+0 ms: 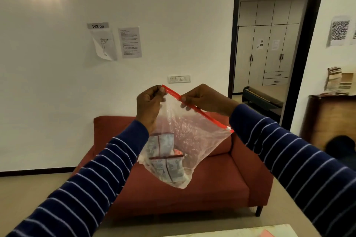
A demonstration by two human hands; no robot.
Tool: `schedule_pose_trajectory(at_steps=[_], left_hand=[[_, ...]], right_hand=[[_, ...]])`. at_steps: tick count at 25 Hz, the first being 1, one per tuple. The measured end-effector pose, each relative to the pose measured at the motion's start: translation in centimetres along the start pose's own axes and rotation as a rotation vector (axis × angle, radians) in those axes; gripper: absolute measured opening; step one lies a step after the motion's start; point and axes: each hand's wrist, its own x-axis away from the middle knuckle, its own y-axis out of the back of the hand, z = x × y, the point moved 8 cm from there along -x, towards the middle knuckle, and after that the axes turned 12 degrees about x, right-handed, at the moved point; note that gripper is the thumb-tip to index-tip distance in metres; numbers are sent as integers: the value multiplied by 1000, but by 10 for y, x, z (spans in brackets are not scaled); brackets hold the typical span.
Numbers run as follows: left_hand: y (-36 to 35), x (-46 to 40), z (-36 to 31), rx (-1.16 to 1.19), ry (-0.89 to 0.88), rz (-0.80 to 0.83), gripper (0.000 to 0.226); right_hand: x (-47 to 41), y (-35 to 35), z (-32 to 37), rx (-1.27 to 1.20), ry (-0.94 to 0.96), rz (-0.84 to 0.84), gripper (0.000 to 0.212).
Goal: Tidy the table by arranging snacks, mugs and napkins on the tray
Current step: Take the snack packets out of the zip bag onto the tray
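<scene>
A clear plastic zip bag (192,136) with a red zip strip (196,108) hangs in the air in front of me. Snack packets (163,158) lie in its bottom corner. My left hand (149,105) pinches the upper left end of the zip strip. Further along the strip, my right hand (206,99) pinches it between thumb and fingers. The strip slopes down to the right, ending at a white slider (228,128). No tray, mugs or napkins are in view.
A red sofa (192,188) stands behind the bag against the white wall. A pale table edge (240,232) shows at the bottom right. A wooden cabinet (331,119) is at the right, beside an open doorway (269,54).
</scene>
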Motion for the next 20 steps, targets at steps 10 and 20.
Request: schedule_pose_trajectory(at_steps=[10,20], left_hand=[[19,23,19,-239,23,-215,37],[-1,42,58,-24,332,-29,50]], right_hand=[[6,-26,-14,-192,-139,-12,18],[22,-35,-37,-361,-236,-119,33]])
